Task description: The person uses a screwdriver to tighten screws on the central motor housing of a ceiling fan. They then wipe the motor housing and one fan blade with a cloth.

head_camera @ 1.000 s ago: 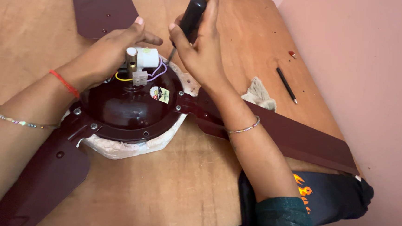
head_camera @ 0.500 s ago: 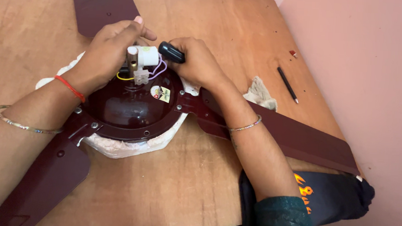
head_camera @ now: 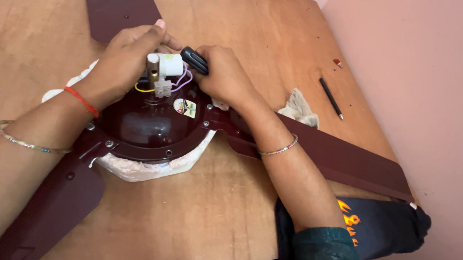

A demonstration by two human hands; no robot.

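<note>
A dark maroon ceiling fan (head_camera: 151, 128) is lying with its motor housing facing up on the wooden counter (head_camera: 237, 34), and the housing is resting on a white foam pad (head_camera: 149, 169). One fan blade (head_camera: 45, 204) is extending toward the lower left, a second blade (head_camera: 116, 2) is pointing to the top edge, and a third blade (head_camera: 342, 158) is running to the right.

The left hand (head_camera: 123, 64) is resting on the upper left of the housing, with its fingers (head_camera: 154, 31) curling around the far side of the central brass shaft (head_camera: 153, 66) and the white cylindrical capacitor (head_camera: 170, 64). A white terminal block (head_camera: 163, 88) with yellow and purple wires is sitting just below the capacitor.

The right hand (head_camera: 221, 76) is lying just right of the capacitor, its fingers closing tightly around the black handle of a screwdriver (head_camera: 194, 59). The handle end is pointing toward the capacitor and is nearly touching it; the tool tip is hidden.

Farther right, a crumpled cloth (head_camera: 299, 110) is lying beside the third blade, and a black pen (head_camera: 331, 97) is lying well apart near the pink wall (head_camera: 433, 78).
</note>
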